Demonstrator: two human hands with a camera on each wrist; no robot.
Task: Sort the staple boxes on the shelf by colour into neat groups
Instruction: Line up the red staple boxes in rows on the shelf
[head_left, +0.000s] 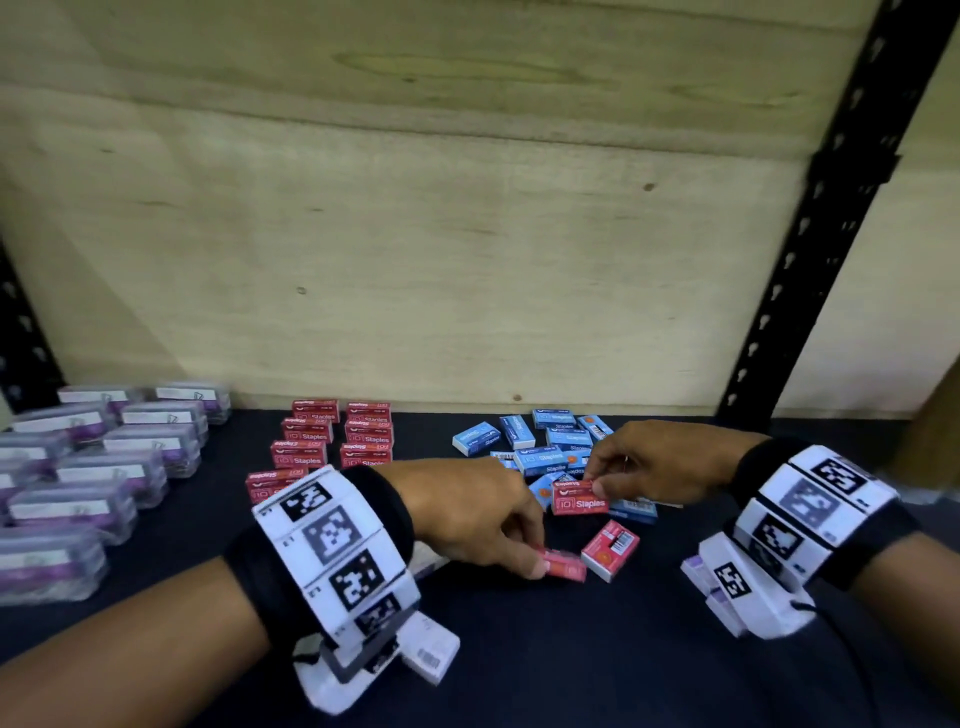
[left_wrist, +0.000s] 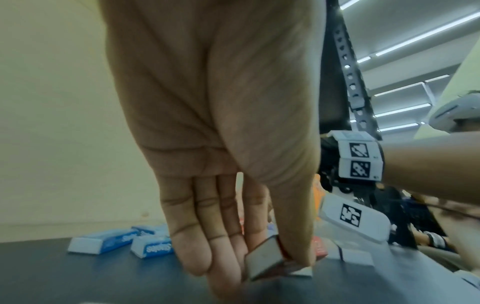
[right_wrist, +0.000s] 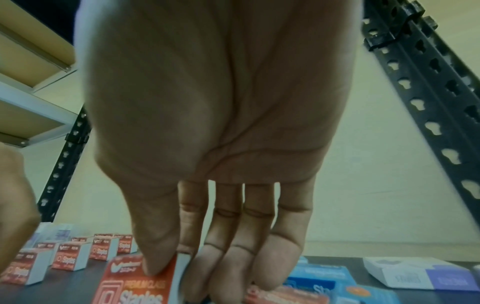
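On the dark shelf (head_left: 545, 654) my left hand (head_left: 540, 564) pinches a small red staple box (head_left: 566, 565) between thumb and fingers, low against the surface; the left wrist view shows its grey end (left_wrist: 262, 257). My right hand (head_left: 592, 483) pinches another red box marked Staples (head_left: 579, 499) at its upper edge, over the blue pile (head_left: 550, 447). In the right wrist view the thumb (right_wrist: 153, 265) lies on that box's red face (right_wrist: 135, 288). A third red box (head_left: 610, 550) lies loose between the hands. Several red boxes stand in two neat rows (head_left: 332, 436).
Clear plastic boxes with purple labels (head_left: 93, 467) fill the left of the shelf. A plywood back wall (head_left: 467, 260) rises behind, and a black slotted upright (head_left: 810, 234) stands at the right. A white and purple box (right_wrist: 415, 275) lies beyond the blue pile.
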